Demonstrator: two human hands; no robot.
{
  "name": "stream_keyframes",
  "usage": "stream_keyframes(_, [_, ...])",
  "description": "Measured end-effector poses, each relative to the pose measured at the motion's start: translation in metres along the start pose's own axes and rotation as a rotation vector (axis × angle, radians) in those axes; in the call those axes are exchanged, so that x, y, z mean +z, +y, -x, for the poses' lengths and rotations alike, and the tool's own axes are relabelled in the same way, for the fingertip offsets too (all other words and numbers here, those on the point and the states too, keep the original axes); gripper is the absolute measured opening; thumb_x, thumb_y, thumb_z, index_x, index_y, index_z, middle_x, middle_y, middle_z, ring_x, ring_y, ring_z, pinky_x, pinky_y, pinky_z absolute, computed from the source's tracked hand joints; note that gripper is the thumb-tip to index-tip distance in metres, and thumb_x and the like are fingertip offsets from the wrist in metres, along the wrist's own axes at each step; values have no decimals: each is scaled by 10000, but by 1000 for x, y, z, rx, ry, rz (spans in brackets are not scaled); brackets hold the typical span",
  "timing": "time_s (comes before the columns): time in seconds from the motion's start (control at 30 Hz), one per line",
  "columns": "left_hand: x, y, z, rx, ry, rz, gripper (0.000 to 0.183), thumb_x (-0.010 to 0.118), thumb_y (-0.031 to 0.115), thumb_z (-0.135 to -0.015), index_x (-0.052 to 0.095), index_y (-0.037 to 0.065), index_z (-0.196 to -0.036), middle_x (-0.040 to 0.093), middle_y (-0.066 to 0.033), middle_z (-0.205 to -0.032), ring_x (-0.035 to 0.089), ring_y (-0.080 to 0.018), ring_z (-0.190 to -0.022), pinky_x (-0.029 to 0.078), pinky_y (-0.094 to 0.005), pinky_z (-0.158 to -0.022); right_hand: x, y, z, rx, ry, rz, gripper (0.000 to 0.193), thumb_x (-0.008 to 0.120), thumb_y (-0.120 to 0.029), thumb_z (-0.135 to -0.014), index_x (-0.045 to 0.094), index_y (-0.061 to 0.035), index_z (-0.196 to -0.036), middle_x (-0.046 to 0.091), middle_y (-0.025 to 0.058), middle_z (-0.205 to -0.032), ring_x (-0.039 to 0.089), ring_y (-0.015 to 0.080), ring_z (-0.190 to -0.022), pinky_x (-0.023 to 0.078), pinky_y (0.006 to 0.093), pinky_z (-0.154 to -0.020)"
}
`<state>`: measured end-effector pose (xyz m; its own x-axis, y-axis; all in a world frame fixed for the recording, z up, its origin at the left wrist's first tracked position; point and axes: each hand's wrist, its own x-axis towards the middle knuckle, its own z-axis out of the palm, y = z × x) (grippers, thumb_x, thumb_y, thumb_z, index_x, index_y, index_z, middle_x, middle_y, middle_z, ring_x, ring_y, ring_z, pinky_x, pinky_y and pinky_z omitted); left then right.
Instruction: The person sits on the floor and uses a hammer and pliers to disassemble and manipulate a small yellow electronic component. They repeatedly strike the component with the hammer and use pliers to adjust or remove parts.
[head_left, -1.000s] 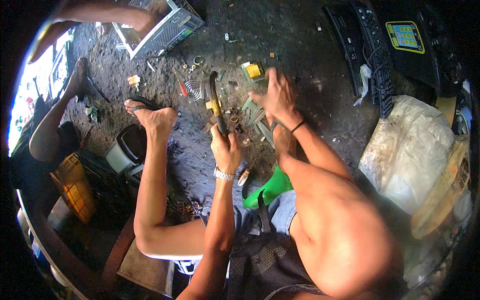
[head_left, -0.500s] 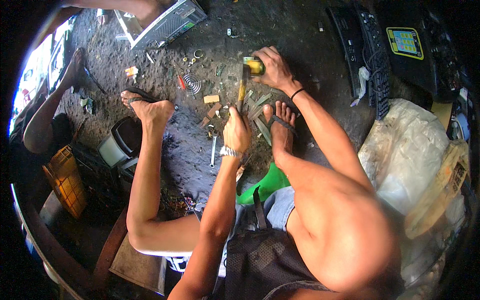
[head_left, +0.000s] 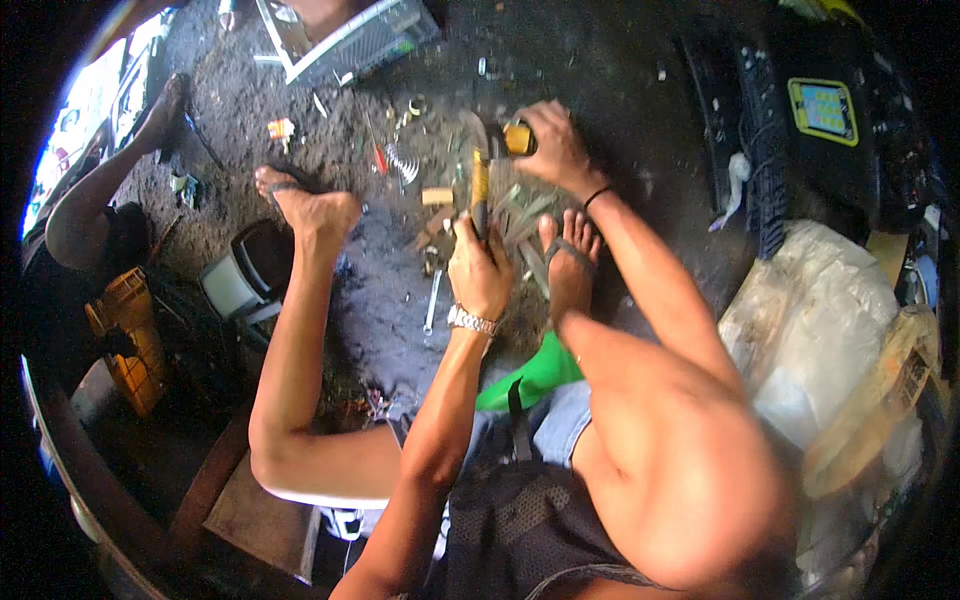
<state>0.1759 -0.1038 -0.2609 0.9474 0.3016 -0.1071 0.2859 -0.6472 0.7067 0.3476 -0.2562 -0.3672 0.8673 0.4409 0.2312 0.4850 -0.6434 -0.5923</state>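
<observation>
My left hand (head_left: pixel 482 275), a metal-banded watch at its wrist, is closed around the yellow-and-black handle of a hammer (head_left: pixel 480 185). The hammer points away from me, its head blurred by motion. Just right of that head, my right hand (head_left: pixel 558 150) grips a small yellow-and-black block (head_left: pixel 518 139) by its right side. I cannot tell whether head and block touch. Between my feet lie a yellowish small block (head_left: pixel 437 196), a wrench (head_left: pixel 433 302) and several flat green strips (head_left: pixel 520 215).
A metal computer case (head_left: pixel 370 42) stands at the far side, with another person's arm at it. Keyboards (head_left: pixel 762 150) lie at the right, above a pale plastic sack (head_left: pixel 815 320). Left are a dark-and-grey box (head_left: pixel 235 285) and an orange crate (head_left: pixel 130 340). A screwdriver (head_left: pixel 380 158) lies ahead.
The view has shifted a little. Both hands sit slightly lower and farther right in the picture, still holding the hammer and the block. The hammer head has blurred.
</observation>
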Motion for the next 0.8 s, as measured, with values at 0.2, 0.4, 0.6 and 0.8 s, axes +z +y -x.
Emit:
stream_keyframes(0.2, [3, -14, 12, -81, -33, 12, 288, 581, 131, -1014, 473, -17, -1236, 648, -336, -877, 636, -564, -796, 498, -597, -658, -11, -24, -8, 79, -107, -18, 705, 939, -187, -575, 668, -5, -1200, 660, 154, -1159, 595, 362, -1133, 506, 443, -1024])
stream_keyframes(0.4, [-15, 14, -1, -34, 45, 83, 271, 598, 104, -1019, 466, -14, -1223, 661, -311, -835, 660, -518, -718, 512, -532, -623, -3, -15, 0, 82, -56, -24, 694, 932, -212, -570, 678, -13, -1184, 649, 151, -1115, 592, 363, -1100, 496, 461, -985])
stream_keyframes(0.6, [7, -28, 8, -118, -98, 49, 291, 606, 68, -990, 466, -23, -1229, 651, -316, -821, 655, -543, -777, 488, -556, -644, -5, -15, -6, 41, -41, -45, 732, 965, -256, -518, 671, -21, -1146, 632, 151, -1104, 583, 367, -1055, 479, 465, -939])
stream_keyframes(0.8, [-18, -10, 30, -233, -119, 164, 252, 611, 75, -974, 484, 39, -1188, 652, -245, -760, 640, -485, -693, 465, -533, -607, -5, -23, 15, 62, -54, -46, 818, 927, -244, -634, 543, 3, -1312, 521, 243, -1261, 542, 434, -1171, 455, 519, -1016])
